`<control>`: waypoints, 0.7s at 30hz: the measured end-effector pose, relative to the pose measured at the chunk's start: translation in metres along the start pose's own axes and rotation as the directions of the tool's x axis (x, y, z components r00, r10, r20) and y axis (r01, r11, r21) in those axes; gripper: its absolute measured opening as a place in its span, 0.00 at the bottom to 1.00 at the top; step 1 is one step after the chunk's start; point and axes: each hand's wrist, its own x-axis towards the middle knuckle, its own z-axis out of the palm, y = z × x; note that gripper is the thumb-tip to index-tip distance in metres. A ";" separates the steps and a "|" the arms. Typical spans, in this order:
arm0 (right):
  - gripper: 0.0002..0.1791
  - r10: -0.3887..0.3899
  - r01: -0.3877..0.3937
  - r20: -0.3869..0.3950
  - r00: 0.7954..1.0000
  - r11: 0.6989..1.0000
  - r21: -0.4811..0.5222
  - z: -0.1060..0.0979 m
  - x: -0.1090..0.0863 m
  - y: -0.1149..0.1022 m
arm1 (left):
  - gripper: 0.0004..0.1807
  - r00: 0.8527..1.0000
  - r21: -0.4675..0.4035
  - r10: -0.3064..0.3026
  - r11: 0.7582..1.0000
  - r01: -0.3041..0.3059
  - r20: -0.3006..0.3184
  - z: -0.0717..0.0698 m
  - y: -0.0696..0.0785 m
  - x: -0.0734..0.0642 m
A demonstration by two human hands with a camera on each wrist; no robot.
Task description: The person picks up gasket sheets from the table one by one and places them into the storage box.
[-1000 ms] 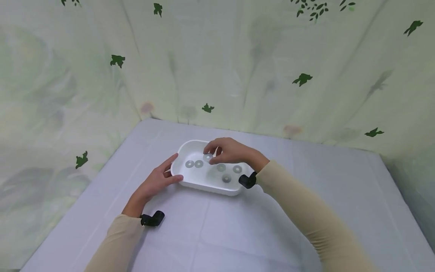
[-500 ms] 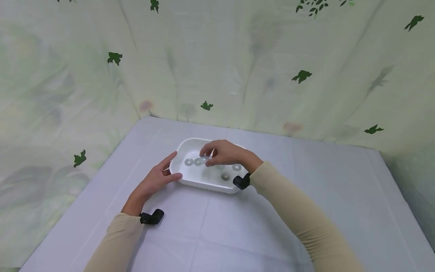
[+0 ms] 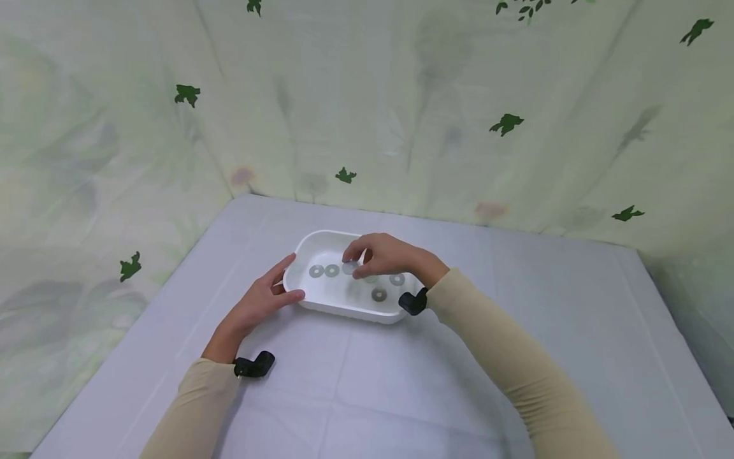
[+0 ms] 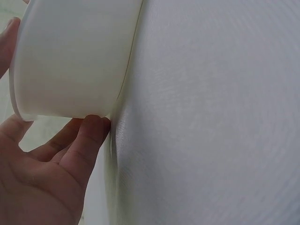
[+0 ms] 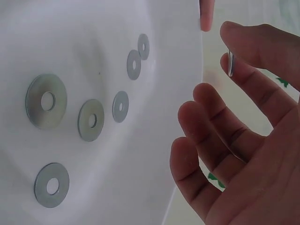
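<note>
A white tray with raised walls stands on the table, and several flat metal washers lie on its floor. My left hand holds the tray's left end, thumb at the front rim and fingers along the outer side. In the left wrist view the fingertips touch the tray's wall low down. Over the tray, my right hand pinches one washer between thumb and forefinger, above the floor. The other fingers of that hand are spread and loosely bent. Two washers lie close together at the far end.
A white cloth covers the table under the tray. Behind it hangs a pale curtain with green leaf and bird shapes. Each wrist wears a small black camera.
My right hand, with the washer in its pinch, shifts left towards the two leftmost washers, then slightly back right. The left hand keeps its hold on the tray. The view tilts a little.
</note>
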 end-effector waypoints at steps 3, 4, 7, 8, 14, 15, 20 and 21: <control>0.19 -0.003 0.003 -0.003 1.000 1.000 0.004 -0.001 0.000 0.001 | 0.51 1.000 -0.003 0.000 1.000 0.000 0.000 0.000 0.000 -0.001; 0.19 -0.003 0.003 -0.004 1.000 1.000 0.006 -0.001 0.000 0.002 | 0.51 1.000 -0.003 0.000 1.000 0.000 0.001 -0.001 0.000 -0.001; 0.22 -0.006 0.006 -0.008 1.000 1.000 0.016 -0.002 -0.001 0.003 | 0.51 1.000 -0.003 -0.001 1.000 0.001 0.002 0.000 -0.001 -0.001; 0.22 -0.004 0.004 -0.010 1.000 1.000 0.019 -0.002 -0.002 0.003 | 0.51 1.000 0.000 -0.003 1.000 0.003 0.002 0.000 -0.001 -0.001; 0.20 0.015 -0.014 -0.048 0.999 1.000 0.009 -0.009 -0.017 0.012 | 0.51 1.000 -0.001 -0.005 1.000 0.005 0.003 0.001 -0.001 0.000; 0.20 0.017 -0.017 -0.061 0.998 1.000 0.006 -0.012 -0.021 0.014 | 0.51 1.000 -0.002 -0.003 1.000 0.003 0.004 0.001 -0.001 0.000; 0.17 0.023 -0.025 -0.164 0.986 1.000 -0.009 -0.023 -0.052 0.037 | 0.52 1.000 -0.002 0.003 1.000 -0.003 0.007 0.000 -0.001 -0.001; 0.17 0.022 -0.026 -0.186 0.982 1.000 -0.016 -0.025 -0.059 0.044 | 0.52 1.000 -0.002 0.004 1.000 -0.004 0.009 -0.001 -0.001 -0.001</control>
